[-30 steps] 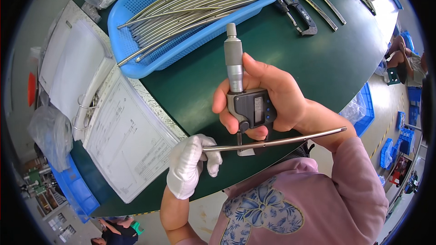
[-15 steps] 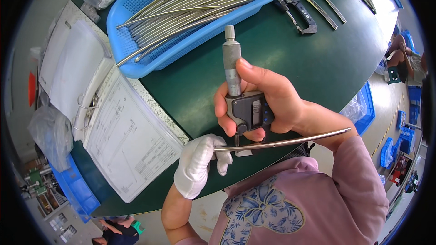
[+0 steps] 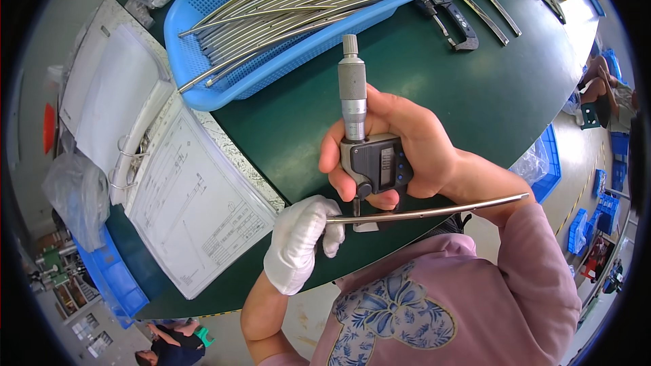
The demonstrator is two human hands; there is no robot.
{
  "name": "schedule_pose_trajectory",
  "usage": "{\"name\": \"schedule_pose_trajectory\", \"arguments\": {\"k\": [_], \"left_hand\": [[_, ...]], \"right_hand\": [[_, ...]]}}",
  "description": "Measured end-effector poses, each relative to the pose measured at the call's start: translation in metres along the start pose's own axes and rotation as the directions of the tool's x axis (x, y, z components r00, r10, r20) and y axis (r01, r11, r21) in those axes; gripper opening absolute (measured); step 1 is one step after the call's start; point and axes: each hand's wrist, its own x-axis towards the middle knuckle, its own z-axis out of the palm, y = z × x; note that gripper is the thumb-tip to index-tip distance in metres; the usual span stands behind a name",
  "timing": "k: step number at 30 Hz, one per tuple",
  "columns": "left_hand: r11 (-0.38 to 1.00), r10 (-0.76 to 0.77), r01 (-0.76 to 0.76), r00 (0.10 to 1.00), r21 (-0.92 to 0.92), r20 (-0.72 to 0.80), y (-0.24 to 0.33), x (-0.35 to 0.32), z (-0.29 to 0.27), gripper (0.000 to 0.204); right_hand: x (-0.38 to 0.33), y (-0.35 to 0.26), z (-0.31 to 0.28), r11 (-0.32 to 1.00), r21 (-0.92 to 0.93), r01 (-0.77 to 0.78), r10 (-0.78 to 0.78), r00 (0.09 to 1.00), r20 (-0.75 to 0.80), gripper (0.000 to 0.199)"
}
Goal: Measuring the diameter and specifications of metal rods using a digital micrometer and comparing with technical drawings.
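My right hand (image 3: pixel 413 142), bare, is closed round a digital micrometer (image 3: pixel 371 163) with a silver thimble pointing away from me and a small display on its dark body. In a white glove, my left hand (image 3: pixel 298 244) grips the left end of a thin metal rod (image 3: pixel 434 213). The rod has small holes along it and stretches to the right in front of my right forearm. It passes at the micrometer's measuring end, just below the body; whether both jaw faces touch it is hard to see.
A blue basket (image 3: pixel 258 85) of several metal rods stands at the back on the green table (image 3: pixel 502 88). Right of it lie a second micrometer (image 3: pixel 456 24) and two loose strips (image 3: pixel 478 10). An open binder with drawings (image 3: pixel 193 210) lies left. Other people sit further off.
My right thumb has moved from the micrometer's thimble down towards its sleeve. The micrometer, rod and both hands have shifted very slightly to the right in the picture.
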Motion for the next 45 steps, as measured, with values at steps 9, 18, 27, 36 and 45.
{"name": "schedule_pose_trajectory", "arguments": {"k": [9,18,27,36,45], "left_hand": [[0.998,-0.063,0.063,0.998,-0.017,-0.006,-0.0002,0.0024,0.0033,0.037],[0.997,-0.016,0.022,0.995,0.07,-0.094,0.0019,0.0002,0.0037,0.031],[0.99,-0.005,0.015,0.997,0.138,-0.073,0.0006,0.001,0.0068,0.029],[0.98,0.002,0.012,0.998,0.197,-0.07,0.0024,0.0024,0.0065,0.028],[0.943,0.1,-0.067,0.991,0.325,-0.085,0.0038,0.0016,0.0048,0.024]], "right_hand": [[0.0009,0.0016,-0.0025,0.999,-0.016,0.049,-0.049,0.999,0.0,0.067],[-0.0003,0.0007,-0.0005,0.996,-0.076,0.047,-0.049,0.998,-0.025,0.067],[0.0013,0.0034,0.0017,1.0,0.019,0.022,-0.021,1.0,-0.022,0.067],[0.0012,0.0025,0.0014,0.996,-0.062,0.056,-0.059,0.997,-0.05,0.063],[0.0017,0.0028,0.0006,0.992,-0.112,0.064,-0.067,0.998,-0.021,0.071]]}}
